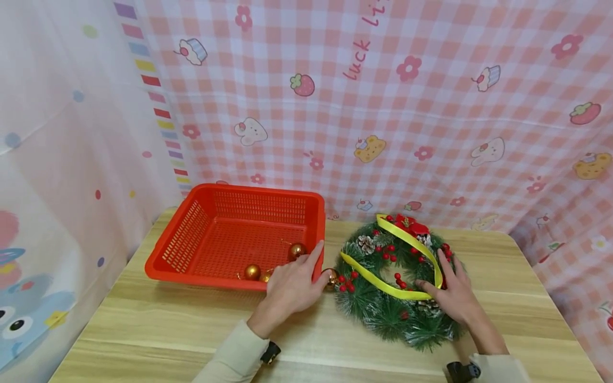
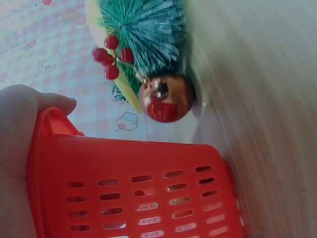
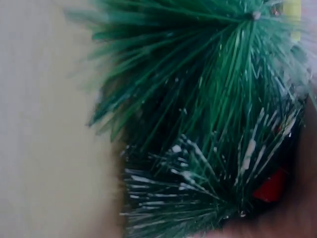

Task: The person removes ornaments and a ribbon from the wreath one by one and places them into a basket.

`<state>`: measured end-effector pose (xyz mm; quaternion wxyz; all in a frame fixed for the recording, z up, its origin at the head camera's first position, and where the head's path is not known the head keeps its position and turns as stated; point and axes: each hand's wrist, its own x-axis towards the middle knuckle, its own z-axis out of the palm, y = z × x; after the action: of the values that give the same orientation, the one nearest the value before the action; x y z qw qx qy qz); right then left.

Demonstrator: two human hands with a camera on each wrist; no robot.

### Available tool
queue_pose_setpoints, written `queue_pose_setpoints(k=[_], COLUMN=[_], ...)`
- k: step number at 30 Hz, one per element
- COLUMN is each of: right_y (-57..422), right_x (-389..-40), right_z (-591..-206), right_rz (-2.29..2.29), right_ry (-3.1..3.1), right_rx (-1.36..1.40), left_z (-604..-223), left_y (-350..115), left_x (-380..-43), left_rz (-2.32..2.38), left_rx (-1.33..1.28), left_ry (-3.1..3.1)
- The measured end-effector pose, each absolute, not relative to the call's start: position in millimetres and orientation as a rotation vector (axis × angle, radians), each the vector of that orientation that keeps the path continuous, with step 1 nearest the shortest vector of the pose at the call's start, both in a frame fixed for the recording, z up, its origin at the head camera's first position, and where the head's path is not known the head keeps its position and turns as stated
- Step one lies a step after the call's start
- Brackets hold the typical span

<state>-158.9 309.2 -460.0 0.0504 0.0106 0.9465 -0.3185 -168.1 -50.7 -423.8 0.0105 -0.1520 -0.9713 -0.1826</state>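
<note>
My left hand is at the near right corner of a red plastic basket, holding its rim with the thumb outside. Inside the basket lie several shiny gold ball ornaments, partly hidden by the hand. My right hand grips the right side of a green Christmas wreath, its thumb toward the middle opening. Red berries, pinecones and a red flower decorate the wreath. A yellow ribbon loops loosely over it. One gold ball sits between basket and wreath, beside red berries.
Everything stands on a light wooden table. Behind it hangs a pink checked cloth, close to the back of the basket and wreath. A white patterned cloth hangs on the left.
</note>
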Motion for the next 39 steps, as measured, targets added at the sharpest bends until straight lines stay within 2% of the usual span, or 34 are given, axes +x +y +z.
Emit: queue_pose_setpoints(k=[14,18,24,31,39], right_y=[334,331,303,274,279], right_x=[-171,-166,-153,-151,-154], right_z=[-457,-449,-435,-445,-455], right_rz=[-0.913,-0.843,-0.835,-0.781,-0.814], right_ry=[2.853,2.91,2.915,2.941,3.021], right_rx=[-0.169,-0.112,0.148,0.39,0.327], left_z=[-426,-426,-424,-423,-423], left_y=[-49,-48,-50,-50,-51], left_x=[-166,-166,-167,-169,-169], left_rz=[-0.581,-0.58,-0.562,-0.579,-0.587], left_rx=[-0.496,-0.499,-0.489,-0.483,-0.476], left_ry=[-3.025,-3.02,-3.021,-3.029,-3.032])
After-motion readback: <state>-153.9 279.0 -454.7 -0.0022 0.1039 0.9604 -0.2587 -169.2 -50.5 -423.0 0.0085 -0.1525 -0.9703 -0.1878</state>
